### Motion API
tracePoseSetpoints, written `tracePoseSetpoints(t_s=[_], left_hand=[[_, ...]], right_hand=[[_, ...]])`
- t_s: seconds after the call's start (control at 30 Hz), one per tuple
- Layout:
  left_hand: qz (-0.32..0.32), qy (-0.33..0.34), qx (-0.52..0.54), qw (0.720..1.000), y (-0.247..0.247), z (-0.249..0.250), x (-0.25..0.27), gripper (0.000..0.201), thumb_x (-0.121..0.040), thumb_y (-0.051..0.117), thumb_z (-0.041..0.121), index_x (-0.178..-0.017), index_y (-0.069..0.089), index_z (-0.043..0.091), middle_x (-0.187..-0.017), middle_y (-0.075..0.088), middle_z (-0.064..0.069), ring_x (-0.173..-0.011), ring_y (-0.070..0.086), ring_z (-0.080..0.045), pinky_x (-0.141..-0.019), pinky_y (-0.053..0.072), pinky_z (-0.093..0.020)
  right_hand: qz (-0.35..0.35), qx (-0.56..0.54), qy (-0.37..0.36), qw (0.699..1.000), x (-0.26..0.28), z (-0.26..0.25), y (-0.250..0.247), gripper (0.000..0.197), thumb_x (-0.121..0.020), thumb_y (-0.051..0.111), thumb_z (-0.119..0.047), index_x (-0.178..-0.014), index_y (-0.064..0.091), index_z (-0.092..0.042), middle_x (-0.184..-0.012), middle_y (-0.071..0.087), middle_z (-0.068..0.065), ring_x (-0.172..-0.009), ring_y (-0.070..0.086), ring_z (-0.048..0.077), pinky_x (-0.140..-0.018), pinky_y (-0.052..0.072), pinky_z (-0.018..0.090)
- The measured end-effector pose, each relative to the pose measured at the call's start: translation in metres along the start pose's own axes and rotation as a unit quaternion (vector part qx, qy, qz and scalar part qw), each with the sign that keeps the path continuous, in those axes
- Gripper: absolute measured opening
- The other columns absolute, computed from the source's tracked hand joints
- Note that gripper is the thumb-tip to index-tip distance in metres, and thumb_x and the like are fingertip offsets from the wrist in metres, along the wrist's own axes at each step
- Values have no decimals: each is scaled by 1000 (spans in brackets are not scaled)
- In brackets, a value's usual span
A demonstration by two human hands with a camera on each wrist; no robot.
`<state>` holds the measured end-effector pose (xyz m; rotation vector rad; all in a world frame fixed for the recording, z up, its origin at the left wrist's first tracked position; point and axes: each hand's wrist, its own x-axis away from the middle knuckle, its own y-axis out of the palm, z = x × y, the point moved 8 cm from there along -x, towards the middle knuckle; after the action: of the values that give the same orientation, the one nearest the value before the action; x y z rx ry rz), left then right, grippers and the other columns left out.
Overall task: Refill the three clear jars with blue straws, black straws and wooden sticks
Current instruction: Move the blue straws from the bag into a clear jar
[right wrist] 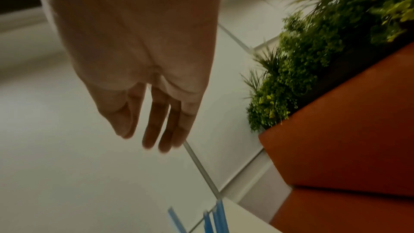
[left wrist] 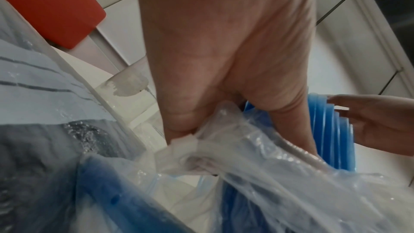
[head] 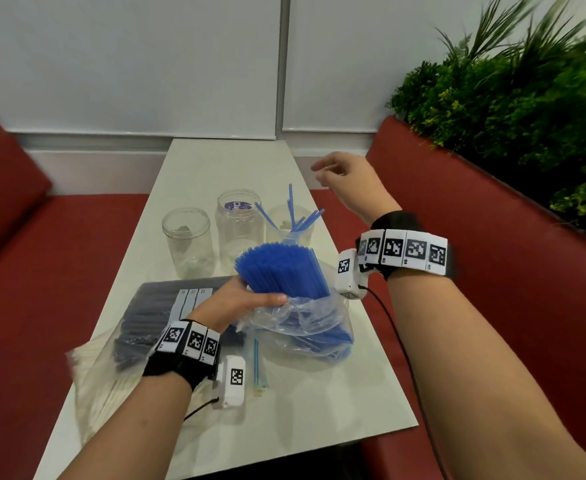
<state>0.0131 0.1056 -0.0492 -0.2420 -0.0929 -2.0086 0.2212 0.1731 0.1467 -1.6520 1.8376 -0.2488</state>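
Observation:
My left hand grips a thick bundle of blue straws standing out of a clear plastic bag; the left wrist view shows the same bundle of blue straws and the bag bunched under my fingers. Three clear jars stand behind it: a left jar, a middle jar, and a right jar with a few blue straws leaning in it. My right hand hovers above and right of that jar, holding nothing, its fingers hanging loosely.
A bag of black straws lies on the white table at my left, over a bag of pale wooden sticks. Red benches flank the table, with green plants behind the right one.

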Motion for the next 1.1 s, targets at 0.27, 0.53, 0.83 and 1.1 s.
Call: tracePoseSetpoints(t_s=[0.27,0.53,0.83,1.1], left_hand=[[3,26,3,1000,7,7,6,78,-63,95,28,-132,59,24,-122,72,2,-116,67,-18,-105,50,-49],[-17,45,2,999,15,13,20,59,-73,87,10,-126,64,18,-118,74,0,-114,68,-18,-88,57,-31],[-43,46,8,998,11,15,-9,57,-73,88,9,-124,66,19,-121,72,-5,-117,67,-22,-97,55,-41],[-29,-23,45,998,-6,15,-56,81,-61,97,22,-133,61,16,-127,69,-10,-120,65,-30,-107,46,-55]], right_hand=[[-212,28,143,966,98,56,52,37,-89,59,-2,-122,65,-15,-107,72,9,-95,71,22,-87,59,34],[-102,36,116,987,136,66,67,33,-85,61,2,-115,71,-7,-101,71,6,-92,64,17,-83,49,26],[-153,-14,108,982,119,76,67,26,-85,64,-1,-109,69,-9,-102,73,12,-85,65,15,-75,54,24],[-175,-62,129,974,71,99,61,17,-91,70,-10,-106,75,-14,-98,78,2,-96,73,20,-86,57,37]])
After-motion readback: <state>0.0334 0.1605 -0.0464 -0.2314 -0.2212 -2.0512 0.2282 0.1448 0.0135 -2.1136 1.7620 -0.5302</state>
